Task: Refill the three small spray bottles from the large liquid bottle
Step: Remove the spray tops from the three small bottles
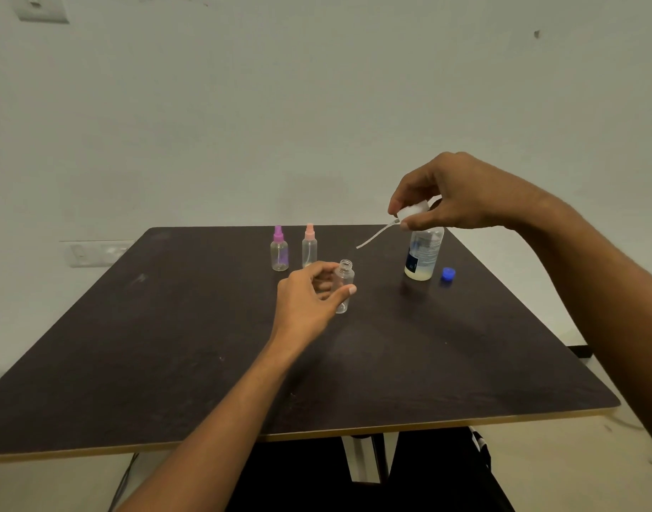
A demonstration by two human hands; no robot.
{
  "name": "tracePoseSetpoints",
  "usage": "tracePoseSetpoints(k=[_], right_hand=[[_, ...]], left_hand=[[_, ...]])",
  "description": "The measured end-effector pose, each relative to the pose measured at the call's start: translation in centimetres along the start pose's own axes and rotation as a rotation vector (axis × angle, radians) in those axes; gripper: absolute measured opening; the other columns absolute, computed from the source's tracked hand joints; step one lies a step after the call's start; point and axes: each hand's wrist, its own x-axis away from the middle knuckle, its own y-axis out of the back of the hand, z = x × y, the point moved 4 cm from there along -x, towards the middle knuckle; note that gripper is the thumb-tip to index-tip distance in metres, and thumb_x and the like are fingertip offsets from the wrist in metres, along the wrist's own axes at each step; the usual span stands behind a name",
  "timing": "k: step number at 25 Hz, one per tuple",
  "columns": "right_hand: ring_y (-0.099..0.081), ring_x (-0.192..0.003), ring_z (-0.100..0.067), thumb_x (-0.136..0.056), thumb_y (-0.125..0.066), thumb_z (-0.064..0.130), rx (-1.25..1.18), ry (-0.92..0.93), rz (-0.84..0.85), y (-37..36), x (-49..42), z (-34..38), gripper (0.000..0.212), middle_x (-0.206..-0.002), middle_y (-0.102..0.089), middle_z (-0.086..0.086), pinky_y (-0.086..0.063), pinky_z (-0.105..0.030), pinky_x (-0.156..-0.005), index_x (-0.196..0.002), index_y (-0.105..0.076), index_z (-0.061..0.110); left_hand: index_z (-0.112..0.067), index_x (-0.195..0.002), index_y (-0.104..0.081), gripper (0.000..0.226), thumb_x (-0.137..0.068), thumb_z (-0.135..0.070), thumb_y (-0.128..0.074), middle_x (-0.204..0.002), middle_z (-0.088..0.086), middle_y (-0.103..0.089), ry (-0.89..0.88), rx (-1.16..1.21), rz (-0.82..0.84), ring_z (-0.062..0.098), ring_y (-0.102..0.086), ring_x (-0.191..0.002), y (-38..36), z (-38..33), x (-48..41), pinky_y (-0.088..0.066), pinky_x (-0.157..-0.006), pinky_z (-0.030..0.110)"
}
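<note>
My left hand (pixel 309 297) grips an uncapped clear small spray bottle (pixel 345 277) standing on the dark table (pixel 169 345). Above and to the right, my right hand (pixel 453 195) pinches that bottle's white spray head (pixel 413 209), whose thin dip tube (pixel 374 236) hangs down to the left. Directly below my right hand stands the large liquid bottle (pixel 424 256), open, with a little pale liquid at its bottom. Its blue cap (pixel 448 273) lies on the table to its right. Two capped small spray bottles stand behind: one with a purple head (pixel 279 249), one with a pink head (pixel 309 247).
The table's front edge (pixel 317 434) runs close to me, and its right edge slopes back past the blue cap. A pale wall stands behind the table, with a switch plate (pixel 95 253) low at the left. A dark chair or bag (pixel 428 474) sits under the table.
</note>
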Motion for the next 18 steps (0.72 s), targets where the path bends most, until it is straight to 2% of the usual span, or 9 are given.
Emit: tracePoseSetpoints(k=[4,8,11,14,16,18], right_hand=[[-0.070,-0.089,0.003,-0.085,-0.087,0.030,-0.132,-0.110,-0.082,-2.2,1.0,-2.0,0.018,-0.095,-0.075,0.018,-0.053,-0.018,-0.076,-0.100,-0.077,0.031],[-0.073,-0.081,0.000,-0.080,-0.090,0.030,-0.258,-0.244,-0.201,-6.1,1.7,-4.2,0.017,-0.087,-0.077,0.012,-0.056,-0.016,-0.069,-0.091,-0.078,0.027],[-0.068,-0.071,-0.001,-0.078,-0.091,0.029,-0.323,-0.335,-0.230,-10.6,2.0,-5.4,0.017,-0.081,-0.076,0.009,-0.047,-0.009,-0.057,-0.088,-0.079,0.023],[-0.069,-0.072,-0.002,-0.077,-0.092,0.028,-0.359,-0.444,-0.258,-15.0,1.9,-6.5,0.020,-0.081,-0.077,0.006,-0.050,-0.011,-0.063,-0.089,-0.078,0.020],[-0.072,-0.074,-0.006,-0.076,-0.093,0.028,-0.382,-0.496,-0.278,-17.5,1.7,-6.9,0.021,-0.079,-0.076,0.005,-0.061,-0.023,-0.071,-0.087,-0.077,0.021],[-0.072,-0.074,-0.007,-0.075,-0.094,0.029,-0.362,-0.519,-0.296,-19.4,1.4,-7.1,0.021,-0.076,-0.075,0.007,-0.064,-0.032,-0.078,-0.084,-0.075,0.024]], left_hand=[[-0.018,-0.117,-0.074,0.042,-0.079,-0.023,-0.091,-0.100,-0.013,-0.076,0.019,-0.016,0.002,-0.016,-0.069,-0.085,-0.1,1.0,-0.3,-0.054,-0.076,0.005],[-0.018,-0.117,-0.073,0.043,-0.078,-0.025,-0.092,-0.105,-0.010,-0.078,0.038,-0.015,-0.006,-0.006,-0.074,-0.089,-0.5,2.0,-1.2,-0.058,-0.077,0.011],[-0.019,-0.116,-0.073,0.044,-0.077,-0.026,-0.092,-0.105,-0.009,-0.077,0.047,-0.039,-0.007,-0.001,-0.074,-0.091,-1.2,2.6,-2.1,-0.060,-0.081,0.014],[-0.020,-0.114,-0.072,0.043,-0.077,-0.026,-0.092,-0.105,-0.010,-0.076,0.065,-0.066,0.010,-0.003,-0.073,-0.089,-2.3,3.3,-2.9,-0.059,-0.081,0.014],[-0.021,-0.111,-0.071,0.041,-0.077,-0.026,-0.092,-0.103,-0.011,-0.074,0.078,-0.076,0.023,-0.005,-0.071,-0.087,-3.0,3.6,-3.3,-0.057,-0.079,0.012],[-0.023,-0.107,-0.070,0.039,-0.076,-0.026,-0.093,-0.099,-0.011,-0.073,0.086,-0.080,0.033,-0.005,-0.070,-0.086,-3.7,3.9,-3.6,-0.057,-0.079,0.013]])
